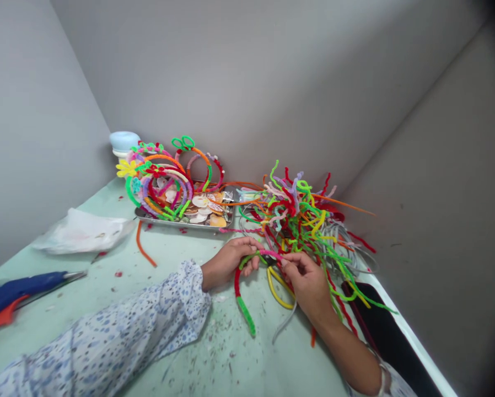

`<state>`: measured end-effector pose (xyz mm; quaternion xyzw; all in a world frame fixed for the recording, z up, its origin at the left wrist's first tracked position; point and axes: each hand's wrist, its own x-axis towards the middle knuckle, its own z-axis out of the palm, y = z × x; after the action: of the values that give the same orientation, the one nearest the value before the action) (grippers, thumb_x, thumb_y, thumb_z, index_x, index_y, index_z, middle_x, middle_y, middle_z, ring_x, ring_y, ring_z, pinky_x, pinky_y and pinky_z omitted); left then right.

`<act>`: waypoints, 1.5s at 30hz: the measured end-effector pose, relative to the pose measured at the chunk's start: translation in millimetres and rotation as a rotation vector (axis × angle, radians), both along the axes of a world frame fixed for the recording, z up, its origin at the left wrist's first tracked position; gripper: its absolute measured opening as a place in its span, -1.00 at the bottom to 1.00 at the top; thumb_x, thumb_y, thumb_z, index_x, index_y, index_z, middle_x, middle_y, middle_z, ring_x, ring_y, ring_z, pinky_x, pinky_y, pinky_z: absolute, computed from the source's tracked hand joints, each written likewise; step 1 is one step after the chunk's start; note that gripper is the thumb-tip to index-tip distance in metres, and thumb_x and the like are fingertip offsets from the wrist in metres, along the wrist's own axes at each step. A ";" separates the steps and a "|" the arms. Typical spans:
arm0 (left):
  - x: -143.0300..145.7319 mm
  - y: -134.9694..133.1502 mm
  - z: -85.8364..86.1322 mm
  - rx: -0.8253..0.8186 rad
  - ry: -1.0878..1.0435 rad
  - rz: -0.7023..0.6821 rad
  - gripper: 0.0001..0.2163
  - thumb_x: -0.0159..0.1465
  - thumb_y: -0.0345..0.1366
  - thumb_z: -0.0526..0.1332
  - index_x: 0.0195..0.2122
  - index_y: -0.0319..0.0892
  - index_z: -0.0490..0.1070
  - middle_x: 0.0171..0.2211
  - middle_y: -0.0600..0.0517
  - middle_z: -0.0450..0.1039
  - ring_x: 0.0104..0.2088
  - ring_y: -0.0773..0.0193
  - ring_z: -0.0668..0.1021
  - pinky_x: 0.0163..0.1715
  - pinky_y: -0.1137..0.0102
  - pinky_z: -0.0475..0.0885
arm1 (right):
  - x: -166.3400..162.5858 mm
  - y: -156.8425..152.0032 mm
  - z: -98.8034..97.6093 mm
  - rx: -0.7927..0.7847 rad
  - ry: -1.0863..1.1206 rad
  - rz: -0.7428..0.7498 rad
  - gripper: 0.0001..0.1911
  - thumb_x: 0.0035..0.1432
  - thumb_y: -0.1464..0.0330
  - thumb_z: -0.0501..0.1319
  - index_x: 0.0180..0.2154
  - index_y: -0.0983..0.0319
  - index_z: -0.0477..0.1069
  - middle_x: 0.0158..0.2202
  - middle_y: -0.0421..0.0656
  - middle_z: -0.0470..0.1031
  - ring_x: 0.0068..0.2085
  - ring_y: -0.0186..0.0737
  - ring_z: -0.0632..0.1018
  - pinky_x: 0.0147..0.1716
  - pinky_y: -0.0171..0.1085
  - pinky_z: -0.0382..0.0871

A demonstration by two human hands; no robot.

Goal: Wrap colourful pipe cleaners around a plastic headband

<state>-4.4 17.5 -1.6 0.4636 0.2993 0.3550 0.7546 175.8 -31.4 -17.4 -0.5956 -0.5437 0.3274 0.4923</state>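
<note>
My left hand (227, 263) closes its fingers on a headband (246, 315) wrapped in pipe cleaners, green at the hanging end, then red, then green again. At the top of its curve is a pink pipe cleaner (269, 253), pinched between the thumb and fingers of my right hand (307, 278). Whether the pink piece is wound fully around the band I cannot tell. Just behind my right hand lies a tangled heap of coloured pipe cleaners (301, 212). A yellow loop (277, 293) and a grey strand (286, 322) lie beneath the hands.
A metal tray (181, 224) at the back holds decorated headbands (184, 182) and flat shell-like pieces (202, 204). Leftward are a clear plastic bag (86, 231) and blue-orange scissors (24, 289). A blue-lidded container (124, 141) stands behind; a black object (386, 331) lies at right.
</note>
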 end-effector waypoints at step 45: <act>0.1 0.4 -5.9 0.039 0.088 -0.068 -0.77 0.16 -0.21 0.15 -0.24 -0.27 0.35 -0.63 0.09 0.37 -0.76 0.50 0.31 -0.76 0.58 0.12 | -4.0 -3.1 3.1 0.033 -0.125 0.068 -0.74 0.06 0.21 0.18 -0.26 0.24 0.41 -0.43 -0.15 0.50 -0.44 -0.26 0.48 -0.42 -0.30 0.36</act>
<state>-4.2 17.9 -7.5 0.5033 0.3092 0.3144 0.7431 171.8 -34.5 -14.3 -0.5879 -0.5985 0.2972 0.4558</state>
